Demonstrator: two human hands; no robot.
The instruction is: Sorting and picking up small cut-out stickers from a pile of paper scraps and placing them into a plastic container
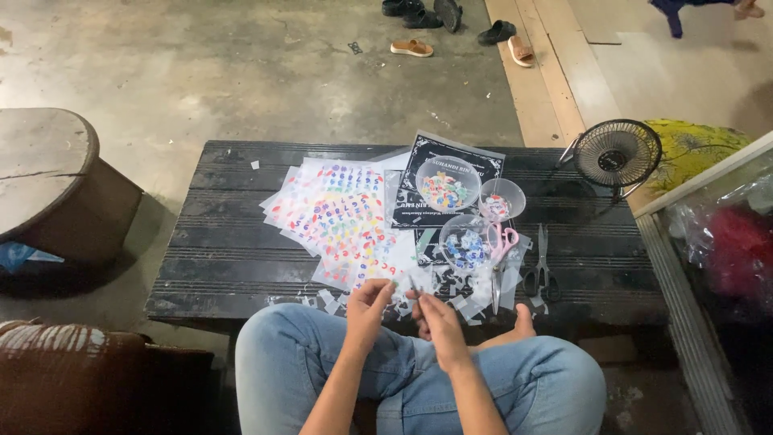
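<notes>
Bare concrete floor all around, with a low dark wooden table (225, 266) sitting mid-frame. Person's cross-legged in jeans at the bottom edge, both forearms reaching up toward the table's near edge. Left hand (368, 304) is curled, fingers pinching a small clear scrap (400, 292) just over the edge; right hand (437, 316) is closed around thin tweezers (414, 285), tip pointing up at that scrap. Hands are almost touching.

Above the hands, a fanned stack of clear sheets with colourful sticker letters (342, 217) covers the table centre. Right of it, a black printed card (451, 165) lies under three clear bowls (448, 184) of coloured bits. Pink scissors (502, 246) and black scissors (542, 270) lie further right, near a small black fan (617, 155) at upper right.
</notes>
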